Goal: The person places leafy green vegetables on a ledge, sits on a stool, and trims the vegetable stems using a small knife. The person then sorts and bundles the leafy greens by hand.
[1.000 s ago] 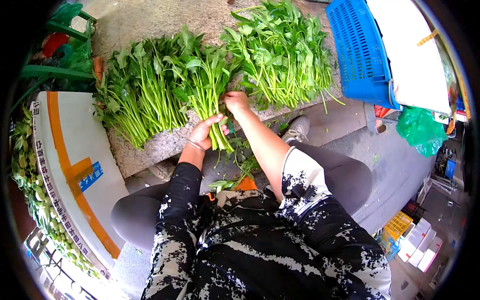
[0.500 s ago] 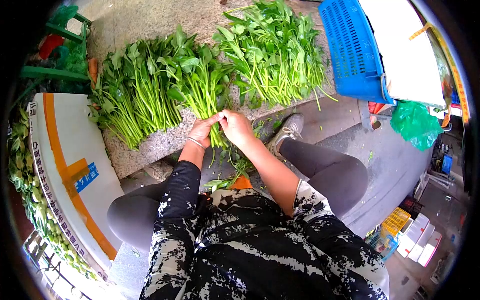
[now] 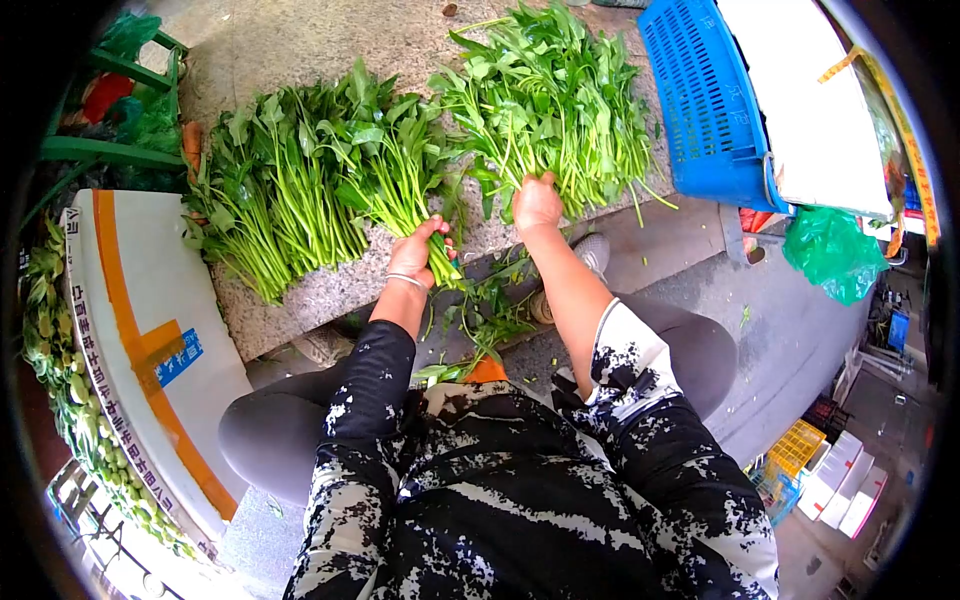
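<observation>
My left hand is wrapped round the lower stems of a bunch of leafy greens. Its leaves point away from me over a stone slab. To the right, my right hand is closed on stems at the near left edge of a loose pile of greens. The fingertips are partly hidden among those stems. More bunches of greens lie side by side on the slab, left of the held bunch.
A blue basket stands at the right end of the slab, near a green plastic bag. At left is a white foam box with orange tape. Loose leaves lie on the ground between my feet.
My right hand has left the held bunch and moved right and away from me, closing on stems of the right pile. My left hand keeps its bunch, now tilted slightly.
</observation>
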Motion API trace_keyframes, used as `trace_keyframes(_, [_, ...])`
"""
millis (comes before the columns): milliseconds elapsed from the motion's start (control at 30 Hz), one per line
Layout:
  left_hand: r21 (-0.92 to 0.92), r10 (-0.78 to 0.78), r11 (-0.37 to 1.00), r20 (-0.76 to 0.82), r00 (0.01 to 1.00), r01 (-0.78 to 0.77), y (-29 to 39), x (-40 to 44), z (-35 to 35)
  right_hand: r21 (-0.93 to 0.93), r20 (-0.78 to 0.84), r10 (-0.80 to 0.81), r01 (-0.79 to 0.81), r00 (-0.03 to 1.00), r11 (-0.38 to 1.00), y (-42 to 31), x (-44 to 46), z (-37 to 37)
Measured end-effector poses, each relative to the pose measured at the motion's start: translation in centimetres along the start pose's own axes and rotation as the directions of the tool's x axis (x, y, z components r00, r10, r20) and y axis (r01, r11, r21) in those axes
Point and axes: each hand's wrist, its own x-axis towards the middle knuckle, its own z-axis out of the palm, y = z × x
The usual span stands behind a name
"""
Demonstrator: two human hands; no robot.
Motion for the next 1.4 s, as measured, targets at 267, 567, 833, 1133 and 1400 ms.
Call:
trace_keyframes(267, [-0.032, -0.073, 0.997, 0.092, 0.993, 0.076, -0.7, 0.8, 0.3, 0.707, 0.396, -0.109, -0.227, 0.912, 0.67, -3.3, -6.9, -3.1])
trace_keyframes(567, [-0.009, -0.082, 0.996, 0.096, 0.992, 0.083, -0.1, -0.9, -1.0, 0.605, 0.085, -0.033, -0.025, 0.996, 0.796, -2.2, -4.6, -3.8])
trace_keyframes(833, [-0.26, 0.079, 0.965, 0.191, 0.978, -0.027, -0.4, -0.8, -1.6, 0.002, -0.048, 0.011, -0.011, 0.999, 1.0, 0.7, 0.8, -2.3])
trace_keyframes(1133, [-0.137, 0.024, 0.991, 0.169, 0.985, 0.0, -0.6, -0.4, 0.1, 0.744, 0.253, 0.052, -0.228, 0.966, 0.628, -3.4, -7.4, -4.6])
trace_keyframes(1400, [0.026, -0.051, 0.999, 0.163, 0.985, 0.048, -0.3, -0.8, 0.6, 0.426, 0.146, -0.299, 0.213, 0.943, 0.879, -4.9, -10.7, -4.4])
